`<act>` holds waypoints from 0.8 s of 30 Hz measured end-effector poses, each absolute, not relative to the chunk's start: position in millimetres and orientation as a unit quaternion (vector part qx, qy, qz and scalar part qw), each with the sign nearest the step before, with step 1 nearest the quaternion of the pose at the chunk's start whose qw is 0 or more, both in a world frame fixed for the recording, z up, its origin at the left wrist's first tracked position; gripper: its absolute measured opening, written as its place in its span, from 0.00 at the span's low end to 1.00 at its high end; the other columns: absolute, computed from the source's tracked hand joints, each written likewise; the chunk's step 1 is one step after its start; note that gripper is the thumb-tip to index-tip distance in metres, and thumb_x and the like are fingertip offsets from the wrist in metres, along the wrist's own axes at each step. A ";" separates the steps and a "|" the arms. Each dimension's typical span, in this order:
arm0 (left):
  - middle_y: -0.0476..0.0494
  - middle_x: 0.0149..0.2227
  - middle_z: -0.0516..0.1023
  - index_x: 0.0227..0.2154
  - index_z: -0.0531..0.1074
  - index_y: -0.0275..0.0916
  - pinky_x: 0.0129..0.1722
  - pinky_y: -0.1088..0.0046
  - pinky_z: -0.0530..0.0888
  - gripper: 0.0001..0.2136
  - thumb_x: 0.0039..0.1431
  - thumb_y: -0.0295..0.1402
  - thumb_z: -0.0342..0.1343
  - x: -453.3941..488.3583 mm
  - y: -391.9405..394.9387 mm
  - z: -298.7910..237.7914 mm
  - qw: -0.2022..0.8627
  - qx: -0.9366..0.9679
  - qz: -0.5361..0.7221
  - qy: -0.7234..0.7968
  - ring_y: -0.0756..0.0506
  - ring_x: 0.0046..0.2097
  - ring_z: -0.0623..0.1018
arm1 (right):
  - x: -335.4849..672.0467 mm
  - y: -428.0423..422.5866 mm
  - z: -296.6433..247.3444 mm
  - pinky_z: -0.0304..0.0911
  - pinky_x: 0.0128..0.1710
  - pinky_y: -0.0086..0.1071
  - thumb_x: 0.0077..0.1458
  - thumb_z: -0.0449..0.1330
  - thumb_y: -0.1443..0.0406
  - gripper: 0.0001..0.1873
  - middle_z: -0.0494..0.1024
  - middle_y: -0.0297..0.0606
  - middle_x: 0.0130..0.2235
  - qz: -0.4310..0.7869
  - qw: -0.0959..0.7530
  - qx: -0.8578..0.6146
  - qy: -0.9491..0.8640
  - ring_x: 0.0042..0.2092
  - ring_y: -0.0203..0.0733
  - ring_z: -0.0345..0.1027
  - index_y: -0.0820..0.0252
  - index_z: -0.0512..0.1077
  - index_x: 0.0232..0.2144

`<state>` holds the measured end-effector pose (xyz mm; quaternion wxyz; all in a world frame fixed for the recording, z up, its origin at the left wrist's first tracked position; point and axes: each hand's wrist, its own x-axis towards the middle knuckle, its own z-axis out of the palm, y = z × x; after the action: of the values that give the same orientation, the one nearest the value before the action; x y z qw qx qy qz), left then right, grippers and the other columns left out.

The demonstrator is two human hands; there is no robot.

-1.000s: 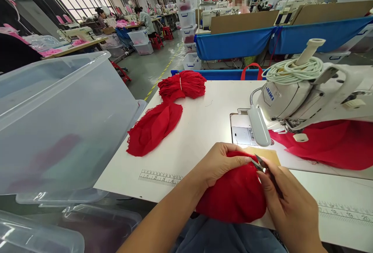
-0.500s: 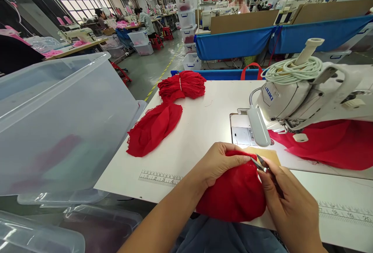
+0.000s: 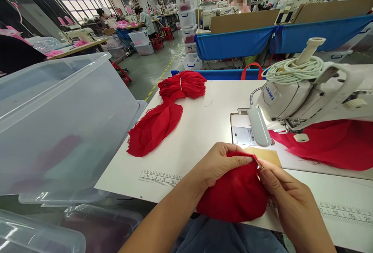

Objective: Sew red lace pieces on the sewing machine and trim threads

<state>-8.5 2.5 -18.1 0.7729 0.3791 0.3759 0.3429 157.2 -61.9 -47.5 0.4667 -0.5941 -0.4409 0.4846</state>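
My left hand (image 3: 220,163) is closed on the top edge of a bunched red fabric piece (image 3: 233,196) at the near table edge. My right hand (image 3: 287,198) pinches that same edge from the right, fingertips meeting the left thumb. A sliver of metal shows at my right fingertips; the snips seen a moment ago are mostly hidden in that hand. Just behind the hands lies a tan card (image 3: 266,155) beside the white Juki sewing machine (image 3: 305,94). More red fabric (image 3: 332,144) lies under the machine's arm.
A flat red lace piece (image 3: 154,129) and a tied red bundle (image 3: 182,84) lie at the table's left. A large clear plastic bin (image 3: 58,125) stands at the left, with more bins below. Blue-draped tables, stacked bins and other workers fill the background.
My right hand has turned and closed in on the fabric edge, and the snip blades that stuck out are now almost hidden. The left hand has barely moved.
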 end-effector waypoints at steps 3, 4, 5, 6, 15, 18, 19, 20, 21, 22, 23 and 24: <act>0.46 0.29 0.80 0.28 0.79 0.35 0.39 0.76 0.70 0.12 0.44 0.37 0.70 -8.6 2.1 -18.8 0.774 0.380 0.342 0.373 0.50 0.33 0.76 | 157.3 -63.3 -49.9 0.74 0.42 0.39 0.53 0.62 0.49 0.25 0.80 0.42 0.49 0.544 0.476 -0.566 -0.397 0.46 0.52 0.75 0.54 0.77 0.49; 0.46 0.29 0.80 0.28 0.80 0.35 0.39 0.76 0.70 0.12 0.44 0.37 0.70 -8.5 2.0 -18.7 0.774 0.380 0.342 0.373 0.50 0.33 0.76 | 157.5 -64.0 -50.8 0.73 0.42 0.39 0.52 0.62 0.49 0.25 0.80 0.42 0.49 0.519 0.475 -0.585 -0.404 0.46 0.52 0.75 0.53 0.78 0.48; 0.46 0.29 0.80 0.28 0.80 0.35 0.39 0.76 0.70 0.12 0.44 0.37 0.70 -8.4 2.0 -18.5 0.774 0.378 0.342 0.375 0.50 0.33 0.76 | 157.9 -64.7 -51.8 0.73 0.43 0.39 0.51 0.63 0.49 0.24 0.81 0.41 0.48 0.473 0.471 -0.613 -0.422 0.47 0.52 0.75 0.53 0.78 0.47; 0.46 0.28 0.80 0.27 0.80 0.35 0.39 0.75 0.70 0.12 0.43 0.37 0.70 -8.2 2.0 -18.1 0.773 0.375 0.343 0.379 0.50 0.33 0.76 | 158.4 -65.4 -52.6 0.73 0.43 0.38 0.51 0.63 0.49 0.23 0.81 0.41 0.47 0.412 0.464 -0.642 -0.449 0.47 0.52 0.75 0.53 0.79 0.45; 0.46 0.29 0.80 0.28 0.80 0.35 0.41 0.75 0.70 0.13 0.41 0.38 0.71 -7.0 3.1 -17.8 0.758 0.379 0.347 0.403 0.49 0.34 0.76 | 154.6 -64.4 -54.0 0.68 0.28 0.29 0.61 0.54 0.54 0.19 0.82 0.41 0.40 0.095 0.399 -0.643 -0.647 0.37 0.43 0.77 0.55 0.76 0.46; 0.46 0.28 0.80 0.27 0.80 0.35 0.40 0.75 0.70 0.12 0.41 0.37 0.71 -7.2 2.8 -17.5 0.763 0.376 0.348 0.394 0.50 0.33 0.76 | 152.2 -61.8 -49.0 0.70 0.32 0.30 0.60 0.54 0.52 0.20 0.82 0.41 0.40 0.116 0.411 -0.647 -0.632 0.38 0.44 0.77 0.57 0.77 0.45; 0.46 0.29 0.80 0.27 0.80 0.35 0.40 0.75 0.70 0.13 0.41 0.37 0.71 -7.2 2.7 -16.9 0.766 0.375 0.347 0.390 0.50 0.33 0.76 | 152.2 -61.1 -47.2 0.71 0.34 0.30 0.59 0.55 0.51 0.21 0.83 0.41 0.41 0.138 0.419 -0.650 -0.618 0.39 0.45 0.77 0.57 0.78 0.44; 0.46 0.29 0.80 0.28 0.80 0.35 0.40 0.75 0.70 0.13 0.40 0.38 0.71 -7.3 2.6 -16.3 0.769 0.373 0.346 0.386 0.49 0.33 0.76 | 152.8 -60.4 -45.9 0.72 0.35 0.31 0.57 0.56 0.50 0.22 0.83 0.41 0.41 0.169 0.427 -0.654 -0.601 0.40 0.46 0.78 0.57 0.78 0.43; 0.46 0.29 0.80 0.28 0.80 0.35 0.41 0.75 0.70 0.13 0.40 0.38 0.72 -7.4 2.6 -15.7 0.771 0.371 0.346 0.385 0.49 0.34 0.76 | 153.9 -60.0 -45.3 0.72 0.36 0.32 0.56 0.57 0.49 0.22 0.83 0.40 0.42 0.209 0.432 -0.658 -0.580 0.41 0.47 0.78 0.56 0.79 0.43; 0.46 0.29 0.80 0.28 0.80 0.35 0.41 0.74 0.70 0.13 0.40 0.38 0.72 -7.4 2.6 -15.4 0.773 0.368 0.346 0.384 0.49 0.34 0.76 | 155.6 -59.9 -45.4 0.73 0.36 0.32 0.54 0.58 0.48 0.23 0.83 0.39 0.42 0.253 0.431 -0.661 -0.559 0.41 0.48 0.78 0.55 0.80 0.43; 0.46 0.29 0.80 0.28 0.80 0.36 0.41 0.74 0.70 0.14 0.40 0.38 0.72 -7.5 2.6 -15.3 0.774 0.366 0.347 0.383 0.49 0.34 0.77 | 157.6 -60.1 -46.3 0.73 0.35 0.32 0.53 0.59 0.48 0.23 0.83 0.39 0.42 0.293 0.430 -0.664 -0.537 0.42 0.49 0.78 0.55 0.80 0.43; 0.45 0.29 0.80 0.28 0.80 0.36 0.41 0.74 0.70 0.13 0.40 0.38 0.72 -7.5 2.7 -15.6 0.774 0.365 0.347 0.383 0.49 0.34 0.77 | 159.5 -60.7 -47.6 0.74 0.35 0.32 0.52 0.60 0.48 0.23 0.83 0.38 0.43 0.324 0.429 -0.666 -0.518 0.42 0.50 0.78 0.54 0.80 0.44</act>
<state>-7.5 2.7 -15.6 0.7743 0.3651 0.3829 0.3473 159.5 -60.7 -47.6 0.4286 -0.6658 -0.5176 0.3242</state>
